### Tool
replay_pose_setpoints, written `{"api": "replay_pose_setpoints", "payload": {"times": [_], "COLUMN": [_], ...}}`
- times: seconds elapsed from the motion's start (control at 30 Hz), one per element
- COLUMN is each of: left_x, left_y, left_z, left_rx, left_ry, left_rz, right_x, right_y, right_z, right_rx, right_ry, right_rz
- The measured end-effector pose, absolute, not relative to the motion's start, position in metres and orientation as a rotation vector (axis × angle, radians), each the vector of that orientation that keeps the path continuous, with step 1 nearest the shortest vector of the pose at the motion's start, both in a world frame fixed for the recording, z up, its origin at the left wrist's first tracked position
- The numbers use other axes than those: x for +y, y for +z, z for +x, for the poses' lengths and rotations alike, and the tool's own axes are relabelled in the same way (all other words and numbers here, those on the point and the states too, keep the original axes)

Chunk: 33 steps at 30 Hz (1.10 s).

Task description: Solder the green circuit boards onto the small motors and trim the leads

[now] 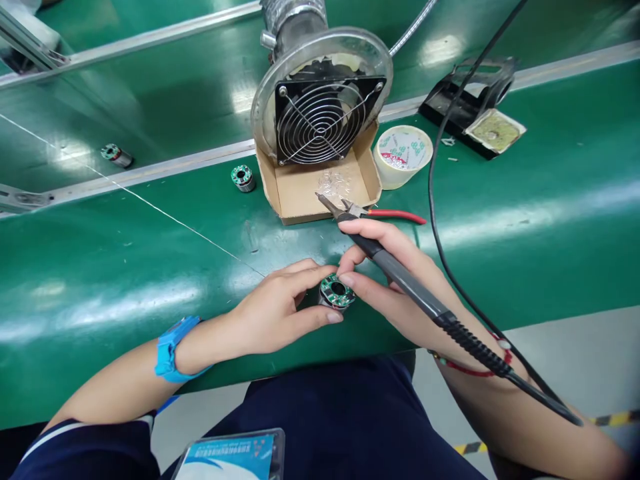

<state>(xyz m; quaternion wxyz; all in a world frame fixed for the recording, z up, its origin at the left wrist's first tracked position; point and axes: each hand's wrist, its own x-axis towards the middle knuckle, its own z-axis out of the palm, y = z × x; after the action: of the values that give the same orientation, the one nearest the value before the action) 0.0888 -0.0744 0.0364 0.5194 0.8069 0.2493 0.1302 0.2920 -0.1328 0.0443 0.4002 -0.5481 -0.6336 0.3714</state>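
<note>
My left hand (275,310) is closed around a small round motor part with a green ring-shaped circuit board (337,292) on top, thumb and fingers at its sides. A thin wire (190,230) runs from the upper left to my left hand; its end is hidden there. In my right hand (395,280) is a soldering iron (400,273), its tip pointing up and left, away from the board. The thumb and a finger of that hand meet at the board's upper right edge. Red-handled cutters (395,215) lie beyond the iron.
A fan (323,123) with a wire guard stands behind a cardboard tray (300,193) holding clear scraps. Right of it are a white tub (395,175) and an iron stand with sponge (495,131). Similar parts (243,179) sit farther left. A black cable (434,193) crosses the right side.
</note>
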Motion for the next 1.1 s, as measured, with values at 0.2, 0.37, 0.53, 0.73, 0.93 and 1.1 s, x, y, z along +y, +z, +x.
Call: {"api": "replay_pose_setpoints", "payload": {"times": [0.2, 0.37, 0.53, 0.73, 0.93, 1.1], "left_x": [-0.073, -0.071, -0.067, -0.057, -0.051, -0.054], "left_y": [0.035, 0.026, 0.015, -0.007, -0.011, -0.005], "left_z": [0.089, 0.092, 0.098, 0.088, 0.082, 0.083], "left_rx": [0.59, 0.699, 0.899, 0.962, 0.873, 0.867], "left_ry": [0.301, 0.256, 0.23, 0.444, 0.607, 0.637], "left_rz": [1.957, 1.998, 2.095, 1.669, 1.646, 2.014], "right_x": [-0.134, -0.137, -0.136, -0.119, -0.134, -0.167], "right_y": [0.036, 0.019, 0.001, -0.013, -0.005, -0.007], "right_z": [0.291, 0.289, 0.277, 0.272, 0.284, 0.296], "right_rx": [-1.707, -1.657, -1.736, -1.979, -1.769, -1.424], "right_ry": [0.84, 0.795, 0.534, 0.505, 0.519, 0.471], "right_rz": [-1.297, -1.309, -1.515, -1.543, -1.421, -1.423]}}
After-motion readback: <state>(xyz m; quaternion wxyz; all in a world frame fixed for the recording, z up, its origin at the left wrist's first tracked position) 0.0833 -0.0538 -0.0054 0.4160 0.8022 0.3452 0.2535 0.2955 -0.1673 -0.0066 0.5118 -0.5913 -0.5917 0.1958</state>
